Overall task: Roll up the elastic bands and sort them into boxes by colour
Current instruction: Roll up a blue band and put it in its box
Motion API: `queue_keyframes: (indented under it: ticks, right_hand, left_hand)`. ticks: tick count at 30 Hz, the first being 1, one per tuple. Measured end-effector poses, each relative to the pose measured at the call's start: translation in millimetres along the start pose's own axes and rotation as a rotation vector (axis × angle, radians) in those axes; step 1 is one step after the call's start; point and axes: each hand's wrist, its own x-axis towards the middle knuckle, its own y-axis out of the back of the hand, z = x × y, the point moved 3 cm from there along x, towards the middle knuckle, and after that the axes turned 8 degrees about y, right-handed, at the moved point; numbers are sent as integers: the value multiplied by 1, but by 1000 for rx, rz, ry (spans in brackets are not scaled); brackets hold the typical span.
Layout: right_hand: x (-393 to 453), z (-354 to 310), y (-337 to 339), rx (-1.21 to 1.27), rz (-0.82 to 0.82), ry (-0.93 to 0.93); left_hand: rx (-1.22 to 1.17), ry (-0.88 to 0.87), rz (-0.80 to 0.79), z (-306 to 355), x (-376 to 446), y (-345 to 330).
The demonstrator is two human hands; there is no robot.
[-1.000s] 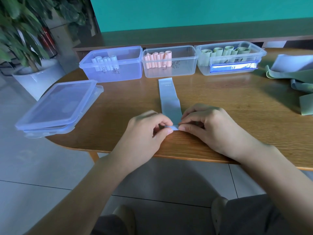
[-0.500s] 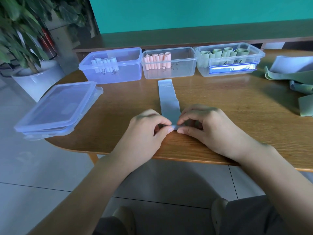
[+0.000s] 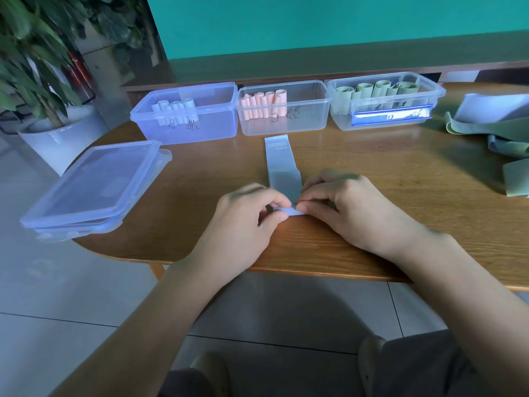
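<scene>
While both hands pinch the near end of the pale blue flat elastic band (image 3: 282,170), the left hand (image 3: 246,216) and right hand (image 3: 347,209) sit equally close to it on the brown wooden desk (image 3: 372,173). Its long axis runs straight away from them toward the clear plastic box of pink rolls (image 3: 283,108). Rolling would likely travel forward along that line.

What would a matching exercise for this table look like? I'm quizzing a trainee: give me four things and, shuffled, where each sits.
Things:
1. pink rolls
2. green rolls
3. stacked lids
4. blue band

Places:
A. table's left edge
B. middle box
C. flat on the table, near end pinched by both hands
D. right box

Pairs: 1-B, 2-D, 3-A, 4-C
</scene>
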Motion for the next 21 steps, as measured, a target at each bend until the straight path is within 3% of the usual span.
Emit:
queue_keyframes:
  ticks: [21]
  right_hand:
    - [4, 7, -4, 9, 18, -83]
  left_hand:
    - [11, 39, -12, -7, 12, -6]
